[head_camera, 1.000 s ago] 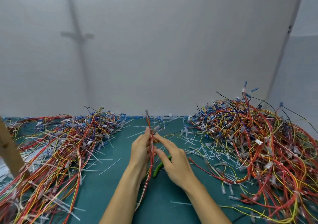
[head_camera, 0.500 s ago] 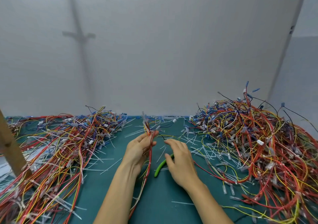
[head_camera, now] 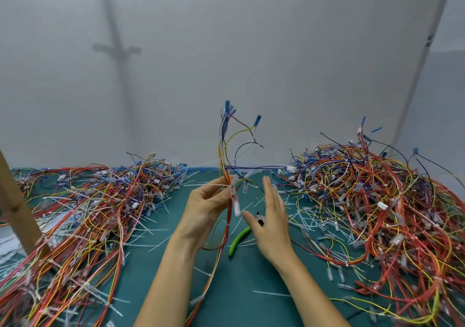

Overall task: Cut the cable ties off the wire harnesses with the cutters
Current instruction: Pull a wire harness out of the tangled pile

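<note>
My left hand (head_camera: 205, 207) grips a wire harness (head_camera: 224, 155) of red, yellow, blue and white wires and holds it upright. Its loose ends with blue connectors fan out above the hand, and its lower part trails down to the table edge. My right hand (head_camera: 270, 216) is next to it with straight fingers, holding nothing. The green-handled cutters (head_camera: 240, 237) lie on the teal mat (head_camera: 241, 289), partly hidden behind my right hand.
A large pile of harnesses (head_camera: 377, 206) fills the right side. Another pile (head_camera: 83, 213) covers the left. Cut white cable ties (head_camera: 312, 219) litter the mat between them. A wooden post (head_camera: 15, 206) leans at the far left. A white wall stands behind.
My left hand has lifted the harness, so its ends now stand high above the table. My right hand has let go of the wires and opened, fingers straight.
</note>
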